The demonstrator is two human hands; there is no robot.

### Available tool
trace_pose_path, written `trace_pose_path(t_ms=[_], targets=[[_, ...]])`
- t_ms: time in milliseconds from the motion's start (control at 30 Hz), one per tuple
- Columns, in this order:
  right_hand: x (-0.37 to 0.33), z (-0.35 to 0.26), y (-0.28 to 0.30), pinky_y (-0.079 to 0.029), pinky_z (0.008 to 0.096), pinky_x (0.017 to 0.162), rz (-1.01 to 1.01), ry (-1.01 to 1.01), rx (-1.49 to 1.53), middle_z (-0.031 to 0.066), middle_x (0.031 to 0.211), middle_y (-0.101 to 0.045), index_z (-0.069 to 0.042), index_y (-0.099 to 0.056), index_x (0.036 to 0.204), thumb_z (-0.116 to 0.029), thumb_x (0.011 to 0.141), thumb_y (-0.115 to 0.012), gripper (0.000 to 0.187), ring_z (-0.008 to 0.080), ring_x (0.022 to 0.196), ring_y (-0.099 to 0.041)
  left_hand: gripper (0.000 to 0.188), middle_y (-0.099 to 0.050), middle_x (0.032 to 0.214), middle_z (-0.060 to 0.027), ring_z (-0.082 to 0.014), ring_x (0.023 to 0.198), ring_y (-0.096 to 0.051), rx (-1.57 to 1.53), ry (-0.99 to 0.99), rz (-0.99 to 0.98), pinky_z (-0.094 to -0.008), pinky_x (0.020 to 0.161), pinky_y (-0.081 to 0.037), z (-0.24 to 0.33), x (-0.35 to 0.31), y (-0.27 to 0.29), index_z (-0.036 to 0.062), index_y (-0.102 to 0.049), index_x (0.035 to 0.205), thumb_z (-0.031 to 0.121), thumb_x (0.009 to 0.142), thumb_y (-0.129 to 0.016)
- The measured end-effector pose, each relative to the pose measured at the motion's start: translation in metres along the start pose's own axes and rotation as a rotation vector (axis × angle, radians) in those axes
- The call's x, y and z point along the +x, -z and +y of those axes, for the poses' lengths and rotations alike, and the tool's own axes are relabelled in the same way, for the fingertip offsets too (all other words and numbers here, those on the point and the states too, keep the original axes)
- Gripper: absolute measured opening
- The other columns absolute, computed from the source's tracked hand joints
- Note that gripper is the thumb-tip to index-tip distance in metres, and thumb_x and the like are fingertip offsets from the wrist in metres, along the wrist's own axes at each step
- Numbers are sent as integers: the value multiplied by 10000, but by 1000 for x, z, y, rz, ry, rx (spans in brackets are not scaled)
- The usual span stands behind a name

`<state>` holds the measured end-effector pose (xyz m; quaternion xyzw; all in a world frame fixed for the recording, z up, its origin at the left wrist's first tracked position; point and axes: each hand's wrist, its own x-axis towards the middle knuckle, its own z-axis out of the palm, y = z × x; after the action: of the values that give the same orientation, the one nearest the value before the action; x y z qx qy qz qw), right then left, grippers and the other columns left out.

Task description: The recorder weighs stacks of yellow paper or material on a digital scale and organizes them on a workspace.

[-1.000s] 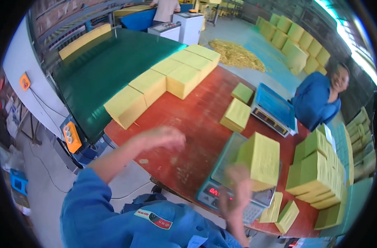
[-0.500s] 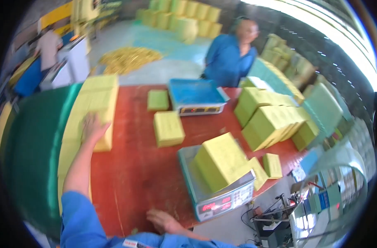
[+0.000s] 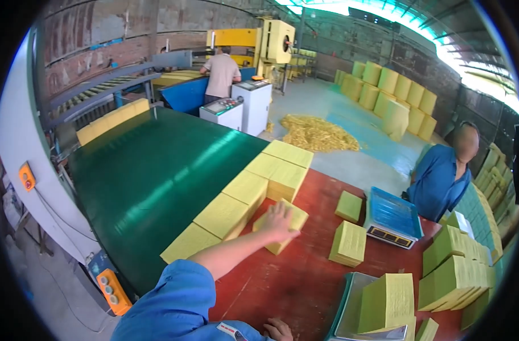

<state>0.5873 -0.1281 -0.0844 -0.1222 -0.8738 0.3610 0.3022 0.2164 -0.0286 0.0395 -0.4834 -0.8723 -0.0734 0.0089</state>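
Note:
My left hand (image 3: 277,223) lies over a stack of yellow paper (image 3: 293,232), its fingers across the top and thumb along the side. That stack sits on the red table (image 3: 253,287), beside a row of similar yellow stacks (image 3: 222,215) along the edge of a green belt (image 3: 174,170). My right hand (image 3: 277,329) rests near the table's front edge, fingers loosely stretched and holding nothing; its wrist is out of view. To its right, a large yellow stack (image 3: 386,301) stands on a scale (image 3: 350,307).
A blue-topped scale (image 3: 393,213) stands farther back, beside two smaller yellow stacks (image 3: 348,244). More tall stacks (image 3: 455,278) fill the table's right. A person in blue (image 3: 441,176) is beyond the table; another person (image 3: 222,74) works by machines. Orange button boxes (image 3: 114,292) flank the belt.
The view has swung left, bringing the whole green belt into sight. My left hand has drawn the yellow paper stack nearer, opening a gap from the far stacks. My right hand stays near the front edge.

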Motion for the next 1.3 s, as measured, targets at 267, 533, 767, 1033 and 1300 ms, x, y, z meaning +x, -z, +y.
trace_pose_path(t_ms=[267, 533, 767, 1033, 1300], targets=[[7, 12, 2, -529, 403, 876, -6, 121, -29, 144, 1117, -657, -40, -699, 979, -33, 740, -684, 239, 328, 1052, -631, 457, -639, 1103, -211, -310, 968, -624, -694, 9, 176, -433, 839, -486, -68, 11, 112, -2, -521, 1254, 312, 926, -571], [22, -5, 12, -528, 408, 872, 30, 17, -14, 128, 1106, -663, -37, -706, 937, -67, 723, -711, 216, 325, 1029, -635, 788, -672, 808, -187, -226, 583, -660, -1003, 363, 70, -387, 519, -566, -178, 92, 276, 100, -61, 1510, 79, 863, -509], [8, -17, 7, -450, 428, 1009, 32, -390, 679, 157, 1190, -636, -23, -698, 1021, -216, 797, -624, 305, 353, 1170, -565, 845, -666, 807, -218, -277, 615, -651, -950, 416, -89, -406, 541, -550, -163, 88, 200, 92, 0, 1536, 42, 850, -490], [18, -2, 18, -449, 435, 1008, 35, -126, 256, 147, 1204, -627, -44, -697, 1043, -218, 825, -605, 293, 346, 1181, -561, 814, -668, 722, -142, -211, 558, -632, -723, 6, -535, -331, 506, -529, -22, 19, 90, 34, -29, 1536, 89, 900, -534], [9, 5, 12, -428, 436, 1040, -62, -83, 361, 155, 1251, -595, -64, -680, 1107, -249, 839, -586, 339, 334, 1219, -532, 869, -608, 634, -176, -212, 439, -571, -684, 295, -16, -346, 392, -467, -87, 87, 151, 76, -84, 1553, -45, 772, -443]])
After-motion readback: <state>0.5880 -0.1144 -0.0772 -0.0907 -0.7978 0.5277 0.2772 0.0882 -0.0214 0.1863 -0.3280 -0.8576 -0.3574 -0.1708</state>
